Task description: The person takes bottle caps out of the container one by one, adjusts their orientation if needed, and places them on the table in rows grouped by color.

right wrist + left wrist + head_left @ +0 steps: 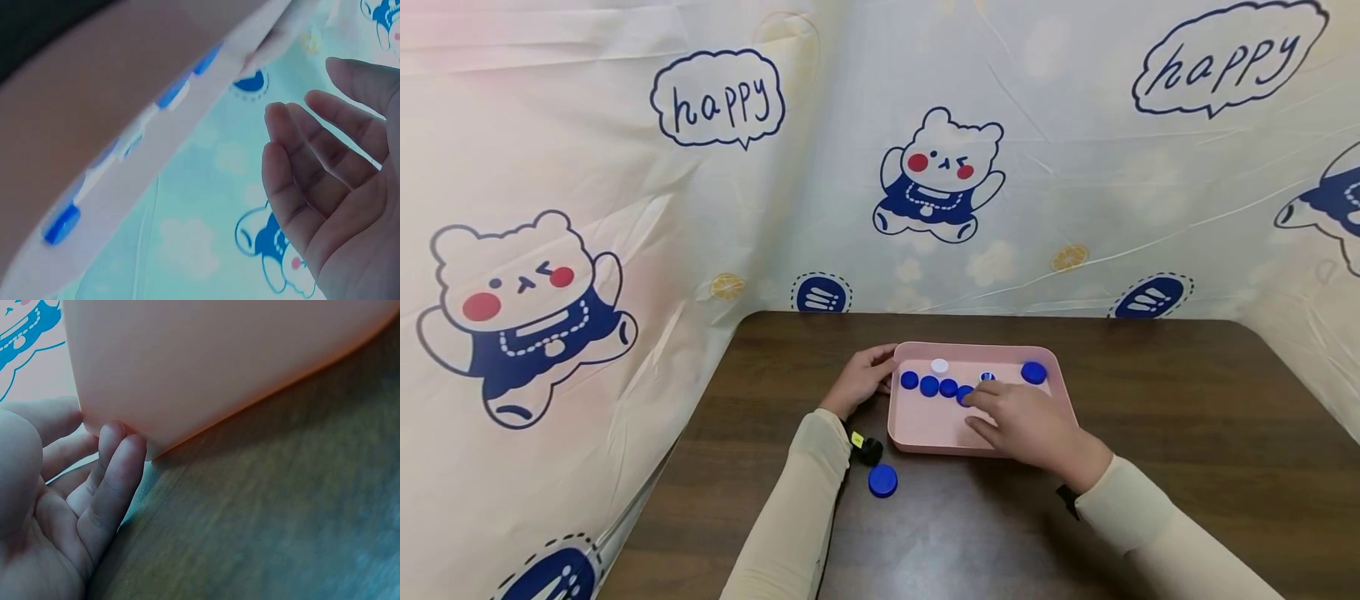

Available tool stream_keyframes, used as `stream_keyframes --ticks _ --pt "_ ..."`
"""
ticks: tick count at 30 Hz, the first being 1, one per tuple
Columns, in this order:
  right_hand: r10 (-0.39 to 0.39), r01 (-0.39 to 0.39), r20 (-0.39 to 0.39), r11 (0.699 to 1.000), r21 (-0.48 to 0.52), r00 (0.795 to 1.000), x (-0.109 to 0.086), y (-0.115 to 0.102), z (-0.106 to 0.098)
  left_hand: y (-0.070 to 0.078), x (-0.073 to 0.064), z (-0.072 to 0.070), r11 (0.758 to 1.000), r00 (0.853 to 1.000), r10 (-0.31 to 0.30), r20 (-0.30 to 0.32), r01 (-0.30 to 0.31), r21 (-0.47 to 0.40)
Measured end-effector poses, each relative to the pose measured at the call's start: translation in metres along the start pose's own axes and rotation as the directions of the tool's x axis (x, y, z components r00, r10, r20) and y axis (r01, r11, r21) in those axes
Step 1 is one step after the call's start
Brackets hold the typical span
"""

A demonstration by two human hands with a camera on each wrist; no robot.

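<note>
A pink tray (932, 425) lies on the table, holding several blue caps (929, 386), a white cap (940, 366), a blue-and-white cap (987, 377) and a larger blue cap (1033, 372). At its back left corner my left hand (859, 382) grips the wall; in the left wrist view, thumb and fingertips (132, 456) meet the tray's corner. My right hand (1026, 421) reaches over the tray's right part, index fingertip at the rightmost blue cap (964, 396) of the row. Its thumb stays apart from the loosely bent fingers, as the right wrist view shows.
On the brown wooden table (760, 367), another blue cap (882, 481) lies in front of the tray. Close by, at the left sleeve, is a black device (869, 451) with a yellow tag. A printed cloth (850, 183) hangs behind and beside the table.
</note>
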State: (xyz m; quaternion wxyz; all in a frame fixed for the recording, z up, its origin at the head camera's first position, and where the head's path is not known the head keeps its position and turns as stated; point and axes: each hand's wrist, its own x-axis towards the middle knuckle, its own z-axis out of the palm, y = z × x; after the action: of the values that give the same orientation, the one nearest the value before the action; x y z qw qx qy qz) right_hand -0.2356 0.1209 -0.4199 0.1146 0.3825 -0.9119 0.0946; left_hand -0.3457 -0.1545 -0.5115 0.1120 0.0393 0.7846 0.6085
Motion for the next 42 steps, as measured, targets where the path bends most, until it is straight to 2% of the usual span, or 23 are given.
stream_keyframes --ticks 7,15,22,33,42 --pt "0.085 -0.085 0.006 0.996 -0.014 0.996 0.001 0.024 -0.007 0.001 0.001 0.0 1.0 1.0 0.009 -0.011 -0.009 -0.002" --pt "0.171 -0.17 0.035 0.985 -0.026 0.985 0.001 0.04 -0.007 -0.001 0.003 0.0 0.997 0.997 0.08 0.0 -0.08 -0.012" --pt "0.213 -0.209 0.074 0.976 -0.065 0.974 0.001 0.049 -0.007 -0.001 0.003 0.0 0.997 0.997 0.076 -0.004 -0.076 -0.026" --pt "0.321 -0.31 0.127 0.946 -0.098 0.938 0.001 0.061 -0.005 -0.001 0.003 -0.001 0.998 0.998 0.06 0.024 -0.059 -0.036" --pt "0.378 -0.371 0.185 0.926 -0.073 0.907 0.003 0.069 -0.003 -0.005 0.002 0.0 0.998 0.998 0.067 0.007 -0.067 -0.017"
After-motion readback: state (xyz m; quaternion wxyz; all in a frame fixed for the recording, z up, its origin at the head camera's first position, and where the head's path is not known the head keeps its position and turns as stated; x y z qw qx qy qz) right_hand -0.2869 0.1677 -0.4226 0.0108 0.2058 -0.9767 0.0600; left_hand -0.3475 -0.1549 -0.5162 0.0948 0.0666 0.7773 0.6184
